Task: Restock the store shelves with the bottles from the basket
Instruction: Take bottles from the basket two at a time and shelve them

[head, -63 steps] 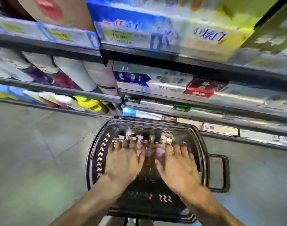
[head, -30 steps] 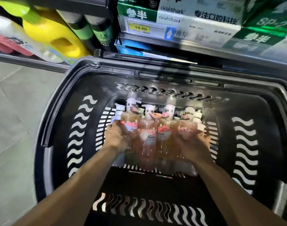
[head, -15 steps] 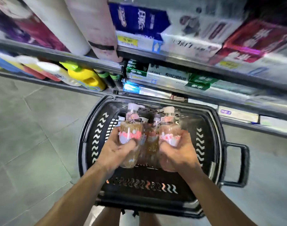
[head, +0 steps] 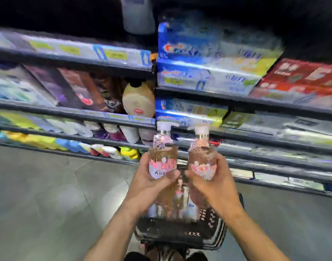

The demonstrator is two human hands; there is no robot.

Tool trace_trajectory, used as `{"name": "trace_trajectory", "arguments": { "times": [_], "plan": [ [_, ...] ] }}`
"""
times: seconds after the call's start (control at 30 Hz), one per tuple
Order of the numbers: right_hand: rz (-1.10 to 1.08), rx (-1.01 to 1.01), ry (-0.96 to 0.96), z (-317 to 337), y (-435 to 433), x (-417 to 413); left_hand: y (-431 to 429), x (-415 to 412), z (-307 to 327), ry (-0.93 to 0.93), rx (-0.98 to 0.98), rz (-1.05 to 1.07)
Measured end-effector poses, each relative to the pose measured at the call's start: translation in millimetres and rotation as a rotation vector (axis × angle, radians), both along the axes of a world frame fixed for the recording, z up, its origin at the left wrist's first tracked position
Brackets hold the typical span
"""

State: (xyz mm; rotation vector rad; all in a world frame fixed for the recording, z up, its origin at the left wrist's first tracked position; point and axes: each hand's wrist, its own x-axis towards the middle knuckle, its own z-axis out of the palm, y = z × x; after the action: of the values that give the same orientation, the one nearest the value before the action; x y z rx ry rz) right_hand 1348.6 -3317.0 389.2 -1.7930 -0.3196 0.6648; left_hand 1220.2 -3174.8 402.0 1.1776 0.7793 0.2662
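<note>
**A:** Left hand?

**B:** Left hand point(head: 152, 183) is raised above the basket point(head: 180, 234), over its far-left part. Fingers & thumb are curled round a bottle point(head: 162, 159), held upright.

**A:** Right?

**B:** Right hand point(head: 210, 183) is at approx the same height, over the basket's far-right part, wrapped round a second bottle point(head: 202, 159), also upright. Thumbs point at each other w/ a small gap btwn them.

**A:** Arms?

**B:** Both forearms are bare & angle inward. The left one runs just left of the basket, the right one crosses its right rim. Wrists look roughly straight.
</note>
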Motion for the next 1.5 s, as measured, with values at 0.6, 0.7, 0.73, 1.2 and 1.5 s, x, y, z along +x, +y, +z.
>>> {"name": "trace_trajectory", "arguments": {
  "times": [0.6, 0.7, 0.73, 1.2, 1.5],
  "plan": [
    [0.176, 0.464, -0.486, 341, 42, 1, 37, -14, 336, -0.453, 0.61, 0.162],
    [0.234, 0.532, -0.488, 367, 52, -3, 34, -24, 362, -0.473, 0.663, 0.225],
    [0.247, 0.549, -0.484, 375, 56, -5, 34, -28, 369, -0.476, 0.677, 0.246],
    [0.434, 0.617, -0.5, 414, 143, -69, 98, -128, 414, -0.375, 0.82, 0.483],
    [0.367, 0.63, -0.567, 417, 265, -163, 233, -226, 410, -0.335, 0.87, 0.465]
  ]
}}
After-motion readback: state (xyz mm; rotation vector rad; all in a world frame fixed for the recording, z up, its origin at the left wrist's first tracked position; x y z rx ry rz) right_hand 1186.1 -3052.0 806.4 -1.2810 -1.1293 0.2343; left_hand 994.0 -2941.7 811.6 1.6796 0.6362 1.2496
